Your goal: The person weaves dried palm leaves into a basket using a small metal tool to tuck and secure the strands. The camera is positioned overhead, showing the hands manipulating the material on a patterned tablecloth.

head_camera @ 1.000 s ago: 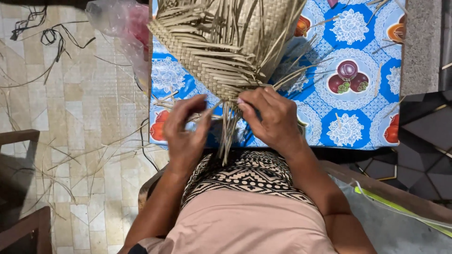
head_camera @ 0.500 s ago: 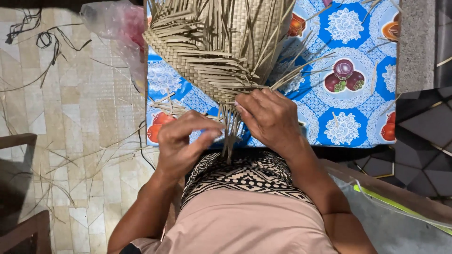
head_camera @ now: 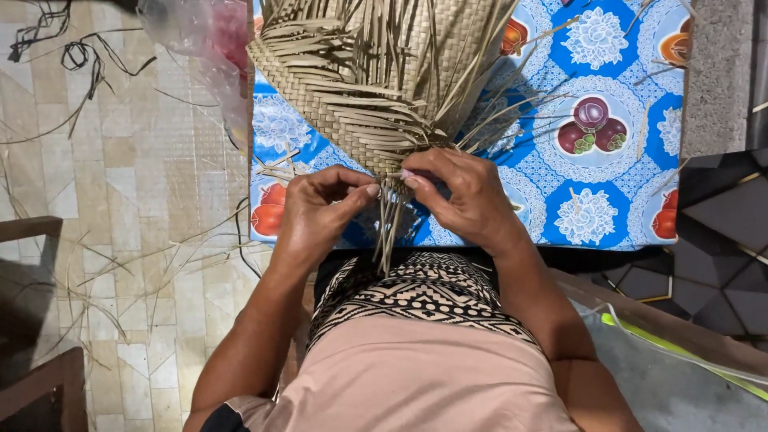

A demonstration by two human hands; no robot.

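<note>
A woven mat of tan palm-leaf strips (head_camera: 376, 80) lies on a blue cloth with fruit and flower prints (head_camera: 608, 192). Its pointed near corner ends in a bundle of loose strips (head_camera: 388, 220) that hangs down toward my lap. My left hand (head_camera: 316, 212) pinches strips at the left side of that corner. My right hand (head_camera: 464, 196) grips the corner from the right, fingertips meeting the left hand's at the bundle. Many free strip ends stick up from the mat's middle.
Loose strips and dark cords lie scattered on the pale tiled floor (head_camera: 136, 200) at left. A clear plastic bag with something red in it (head_camera: 212, 40) sits by the mat's left edge. Dark wooden furniture (head_camera: 32, 232) stands at far left. Dark tiles (head_camera: 720, 216) lie at right.
Both hands have closed in on the mat's near corner. The left hand rose from lower left until its fingertips met the right hand's at the bundle.
</note>
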